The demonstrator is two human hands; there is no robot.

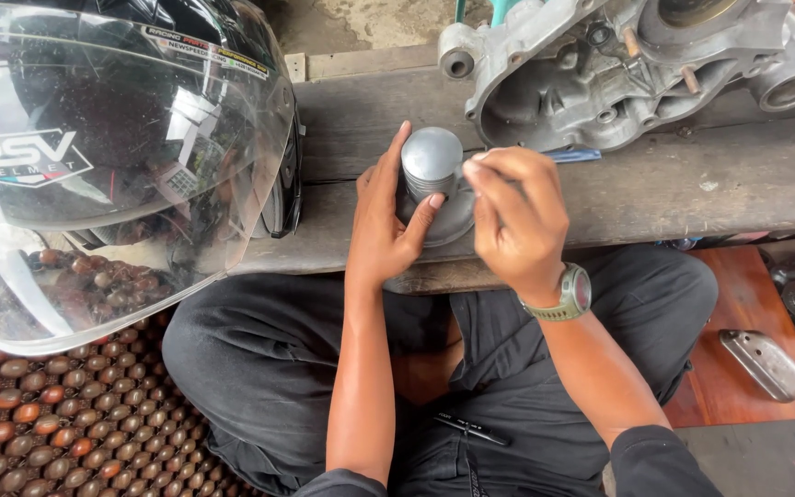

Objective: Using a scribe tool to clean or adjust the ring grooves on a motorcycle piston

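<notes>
Your left hand grips the grey piston on the surface; your right hand pinches its side, fingers narrowed

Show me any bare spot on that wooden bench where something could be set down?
Bare wood lies right of the right hand, below the engine casing, and between helmet and left hand. Around the piston it is crowded.

Grey metal piston, domed crown up, upright on wooden bench

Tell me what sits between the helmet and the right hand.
In the head view, the left hand and the grey piston it steadies sit between helmet and right hand.
</notes>
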